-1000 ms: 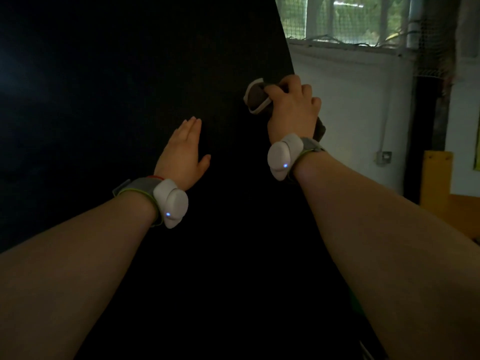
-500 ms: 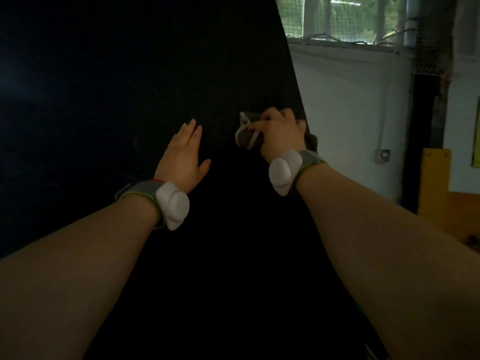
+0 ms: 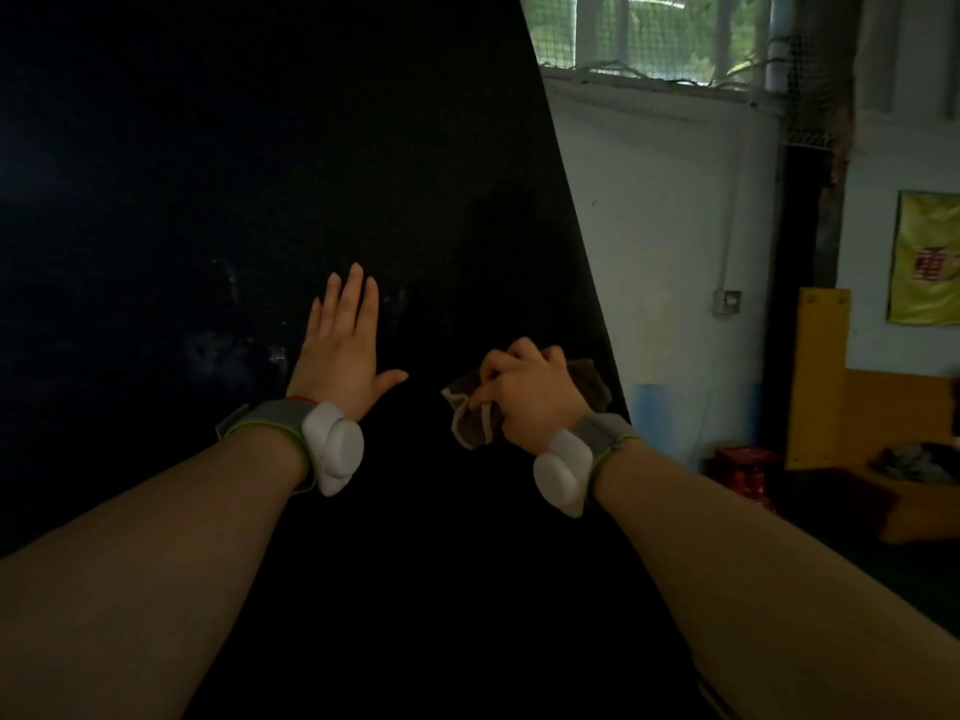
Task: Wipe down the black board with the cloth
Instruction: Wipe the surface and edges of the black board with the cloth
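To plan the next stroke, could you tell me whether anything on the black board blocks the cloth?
The left hand lies flat on the black board, left of the cloth gripped by the right hand. Above and below the cloth, nothing visible is in the way.

a dim room, with daylight coming in through a high window (image 3: 675,33) covered with netting (image 3: 597,44). below it is a pale wall (image 3: 665,252) with a small switch box (image 3: 726,302) on a thin cable (image 3: 732,210). right of that stands a dark post (image 3: 802,210), then a yellow board (image 3: 818,376) and a yellow poster (image 3: 927,257) — a red crate (image 3: 743,470) sits low by the wall.
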Available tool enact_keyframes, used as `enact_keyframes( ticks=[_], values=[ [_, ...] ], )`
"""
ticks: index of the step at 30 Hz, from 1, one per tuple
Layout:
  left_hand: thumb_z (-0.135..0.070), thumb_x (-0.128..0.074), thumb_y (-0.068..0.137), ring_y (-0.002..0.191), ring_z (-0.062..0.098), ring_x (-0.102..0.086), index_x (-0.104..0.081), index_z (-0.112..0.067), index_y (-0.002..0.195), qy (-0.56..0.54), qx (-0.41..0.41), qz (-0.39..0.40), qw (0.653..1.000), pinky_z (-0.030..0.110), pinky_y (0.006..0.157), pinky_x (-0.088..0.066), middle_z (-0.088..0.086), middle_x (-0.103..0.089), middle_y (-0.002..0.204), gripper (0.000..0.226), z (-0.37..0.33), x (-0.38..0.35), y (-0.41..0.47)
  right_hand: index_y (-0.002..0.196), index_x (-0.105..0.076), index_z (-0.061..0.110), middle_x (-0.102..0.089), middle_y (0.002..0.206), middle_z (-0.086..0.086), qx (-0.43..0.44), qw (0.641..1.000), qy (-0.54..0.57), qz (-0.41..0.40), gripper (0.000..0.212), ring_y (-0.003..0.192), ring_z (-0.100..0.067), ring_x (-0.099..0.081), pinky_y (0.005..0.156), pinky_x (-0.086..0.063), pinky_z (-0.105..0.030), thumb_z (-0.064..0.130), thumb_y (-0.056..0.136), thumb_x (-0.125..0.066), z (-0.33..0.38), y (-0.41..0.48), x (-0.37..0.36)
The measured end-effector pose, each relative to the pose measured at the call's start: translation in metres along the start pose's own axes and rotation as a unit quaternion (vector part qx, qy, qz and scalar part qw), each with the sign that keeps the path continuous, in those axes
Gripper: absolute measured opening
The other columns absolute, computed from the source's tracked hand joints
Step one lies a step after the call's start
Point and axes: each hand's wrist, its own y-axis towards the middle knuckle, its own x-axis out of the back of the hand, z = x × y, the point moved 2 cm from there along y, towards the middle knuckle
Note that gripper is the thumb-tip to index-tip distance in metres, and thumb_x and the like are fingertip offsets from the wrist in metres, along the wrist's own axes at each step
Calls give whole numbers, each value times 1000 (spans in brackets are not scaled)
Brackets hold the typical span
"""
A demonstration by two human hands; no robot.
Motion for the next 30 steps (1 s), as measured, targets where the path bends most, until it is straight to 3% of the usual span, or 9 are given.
enact_keyframes(
  ticks=[2, 6, 9, 16, 24, 30],
  values=[
    [-41, -71, 78, 144, 32, 10, 0, -4, 149, -5, -2, 0, 1000, 40, 115, 6, 14, 10, 157, 108, 2, -2, 1, 123, -59, 32, -44, 130, -1, -21, 998, 21, -49, 42, 120, -28, -33, 98, -28, -44, 9, 88, -52, -4, 6, 17],
    [-41, -73, 75, 144, 32, 9, 1, -4, 149, -10, -9, 5, 1000, 39, 112, 8, 13, 9, 157, 111, 6, -8, 5, 128, -56, 28, -40, 137, -7, -100, 967, 40, -230, 44, 127, -30, -33, 104, -27, -45, 9, 89, -54, -11, 30, 61],
    [-45, -72, 75, 143, 33, 7, 1, -4, 149, 7, -16, 3, 1000, 40, 112, 7, 15, 8, 157, 112, 8, -10, 6, 131, -53, 29, -35, 141, -10, -144, 947, 29, -286, 41, 129, -31, -33, 107, -25, -42, 17, 92, -54, -17, 50, 80],
    [-45, -71, 76, 144, 34, 8, 0, -3, 149, 14, -22, -16, 1000, 41, 113, 7, 15, 8, 157, 110, 6, -10, 4, 132, -51, 39, -34, 137, -6, -138, 973, 30, -184, 50, 128, -34, -28, 104, -25, -52, 13, 89, -54, -19, 74, 69],
    [-41, -71, 77, 144, 34, 5, -6, -2, 149, 17, -26, -30, 999, 42, 115, 3, 15, 4, 158, 105, 3, -5, -2, 123, -59, 37, -40, 130, -2, -38, 993, -3, -114, 44, 123, -31, -29, 101, -22, -47, 15, 85, -59, -1, 32, 20],
    [-53, -70, 72, 144, 37, 5, -5, -5, 150, 36, -15, -13, 999, 49, 114, 4, 15, 4, 158, 112, 2, -19, -38, 122, -61, 37, -40, 129, -2, 16, 997, 10, -72, 37, 122, -29, -25, 94, -10, -40, 19, 90, -55, 7, -3, -27]
  ],
)
